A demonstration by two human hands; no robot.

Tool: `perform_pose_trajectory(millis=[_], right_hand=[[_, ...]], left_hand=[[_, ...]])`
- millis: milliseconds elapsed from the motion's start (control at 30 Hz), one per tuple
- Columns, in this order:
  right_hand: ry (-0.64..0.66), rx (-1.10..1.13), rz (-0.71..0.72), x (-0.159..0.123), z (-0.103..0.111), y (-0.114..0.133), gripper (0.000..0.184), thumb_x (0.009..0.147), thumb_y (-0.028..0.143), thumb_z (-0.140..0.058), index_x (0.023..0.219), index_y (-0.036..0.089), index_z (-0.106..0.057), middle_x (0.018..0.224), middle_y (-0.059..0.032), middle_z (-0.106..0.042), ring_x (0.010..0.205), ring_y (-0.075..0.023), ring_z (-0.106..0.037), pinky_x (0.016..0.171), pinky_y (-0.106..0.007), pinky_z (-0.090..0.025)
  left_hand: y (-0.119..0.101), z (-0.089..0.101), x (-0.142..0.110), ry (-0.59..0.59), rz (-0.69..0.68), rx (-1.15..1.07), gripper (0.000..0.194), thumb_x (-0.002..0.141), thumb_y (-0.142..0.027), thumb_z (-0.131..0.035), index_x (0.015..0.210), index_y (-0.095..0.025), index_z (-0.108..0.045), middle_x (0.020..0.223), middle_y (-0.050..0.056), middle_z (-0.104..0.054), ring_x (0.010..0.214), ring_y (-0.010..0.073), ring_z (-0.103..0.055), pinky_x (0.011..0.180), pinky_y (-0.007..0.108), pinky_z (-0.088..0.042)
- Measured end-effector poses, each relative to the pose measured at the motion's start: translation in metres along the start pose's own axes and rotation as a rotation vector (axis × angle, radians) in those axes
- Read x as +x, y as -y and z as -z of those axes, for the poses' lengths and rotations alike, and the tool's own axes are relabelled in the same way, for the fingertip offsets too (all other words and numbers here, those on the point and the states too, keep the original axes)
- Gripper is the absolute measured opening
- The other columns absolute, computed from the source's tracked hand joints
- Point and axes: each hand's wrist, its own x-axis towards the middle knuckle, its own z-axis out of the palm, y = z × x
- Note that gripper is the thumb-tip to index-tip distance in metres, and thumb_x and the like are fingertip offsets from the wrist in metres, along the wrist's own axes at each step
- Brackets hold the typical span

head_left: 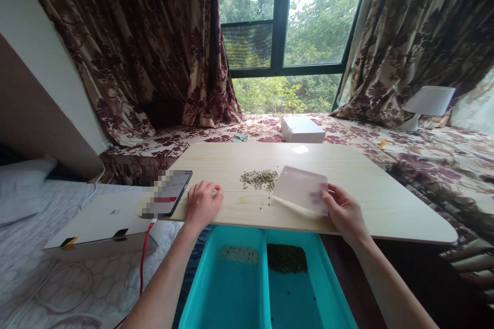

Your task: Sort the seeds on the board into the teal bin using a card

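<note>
On the pale wooden tabletop point(231, 157) lies a loose heap of small greenish beans or seeds point(258, 180), with a few strays around it. My right hand point(345, 213) pinches the right edge of a translucent plastic scraper sheet point(301, 188), tilted just right of the heap. My left hand point(204, 203) rests on the board left of the heap, fingers curled in, with nothing visible in them. Below the board's near edge stands a turquoise two-compartment bin point(265, 288). Its left compartment holds pale grains point(238, 255); dark green beans or seeds point(287, 258) lie in the right one.
A phone point(181, 193) with a red cable point(144, 257) lies beside my left hand. Left of the board, a white carton point(100, 218) sits on the bed. Behind the board are a white box point(303, 129) and a lamp point(430, 102), below the window and curtains.
</note>
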Motion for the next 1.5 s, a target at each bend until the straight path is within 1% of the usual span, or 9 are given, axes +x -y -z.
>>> perform_pose_trajectory(millis=[300,533,667,833,1033,1200,1300,1400,1500], right_hand=[[0.074,-0.007,0.020,0.004,-0.004,-0.001,0.034,0.075,0.044,-0.061,0.098,0.019,-0.064,0.079,-0.0062,-0.076,0.073,-0.0212,-0.071,0.066,-0.031,-0.056],[0.148,0.021,-0.002,0.008,-0.008,0.000,0.037,0.075,0.045,-0.060,0.099,0.018,-0.063,0.080,-0.0065,-0.076,0.072,-0.0205,-0.071,0.062,-0.030,-0.054],[0.146,0.016,0.000,0.007,-0.007,0.002,0.034,0.074,0.046,-0.062,0.094,0.020,-0.064,0.078,-0.0058,-0.075,0.074,-0.0215,-0.070,0.065,-0.031,-0.054],[0.150,0.022,0.064,0.010,-0.009,0.009,0.035,0.073,0.050,-0.063,0.088,0.019,-0.065,0.078,-0.0065,-0.074,0.074,-0.0217,-0.070,0.065,-0.031,-0.054],[0.237,0.024,0.115,0.017,-0.017,0.016,0.025,0.071,0.041,-0.065,0.082,0.019,-0.066,0.078,-0.0061,-0.073,0.073,-0.0204,-0.068,0.066,-0.031,-0.052],[0.359,0.057,0.125,0.019,-0.037,0.030,0.014,0.067,0.025,-0.057,0.077,0.018,-0.063,0.073,-0.0029,-0.069,0.071,-0.0179,-0.064,0.066,-0.028,-0.048],[0.448,0.075,0.118,0.020,-0.056,0.042,0.015,0.062,0.018,-0.051,0.073,0.019,-0.061,0.070,-0.0006,-0.066,0.068,-0.0155,-0.059,0.062,-0.025,-0.043],[0.566,0.116,0.088,0.020,-0.076,0.050,0.016,0.057,0.014,-0.047,0.068,0.019,-0.058,0.065,0.0022,-0.061,0.061,-0.0128,-0.052,0.055,-0.023,-0.037],[0.675,0.106,0.044,0.022,-0.094,0.049,0.015,0.056,0.014,-0.045,0.065,0.018,-0.057,0.060,0.0041,-0.054,0.058,-0.0112,-0.046,0.053,-0.022,-0.032]], left_hand=[[0.001,-0.002,0.000,0.010,0.003,-0.003,0.015,0.082,-0.031,-0.049,0.077,-0.025,-0.063,0.092,0.003,-0.065,0.093,0.0224,-0.056,0.094,0.039,-0.037],[0.001,-0.001,0.000,0.016,0.005,-0.009,0.016,0.083,-0.031,-0.049,0.078,-0.025,-0.062,0.092,0.003,-0.065,0.094,0.0227,-0.057,0.094,0.040,-0.037],[0.001,0.000,0.000,0.015,0.001,-0.015,0.016,0.083,-0.030,-0.049,0.078,-0.024,-0.063,0.092,0.003,-0.065,0.093,0.0222,-0.057,0.094,0.040,-0.037],[0.001,-0.001,0.000,0.016,-0.002,-0.018,0.016,0.083,-0.030,-0.049,0.078,-0.024,-0.063,0.092,0.003,-0.066,0.092,0.0216,-0.056,0.094,0.039,-0.037],[0.001,-0.001,0.000,0.015,0.005,-0.013,0.018,0.084,-0.032,-0.047,0.078,-0.025,-0.062,0.092,0.003,-0.065,0.094,0.0227,-0.056,0.094,0.040,-0.037],[0.002,-0.001,0.000,0.014,0.003,-0.011,0.018,0.084,-0.032,-0.047,0.079,-0.025,-0.063,0.092,0.003,-0.065,0.094,0.0227,-0.057,0.095,0.040,-0.037],[0.002,-0.001,0.000,0.014,0.005,-0.011,0.018,0.083,-0.032,-0.047,0.079,-0.024,-0.063,0.092,0.003,-0.065,0.094,0.0228,-0.057,0.094,0.040,-0.037],[0.000,0.000,0.000,0.019,0.015,-0.017,0.018,0.083,-0.033,-0.047,0.079,-0.025,-0.062,0.092,0.003,-0.065,0.094,0.0234,-0.057,0.094,0.041,-0.037],[-0.002,0.002,0.000,0.034,0.023,-0.025,0.018,0.084,-0.033,-0.047,0.079,-0.024,-0.062,0.093,0.003,-0.065,0.094,0.0240,-0.057,0.094,0.043,-0.037]])
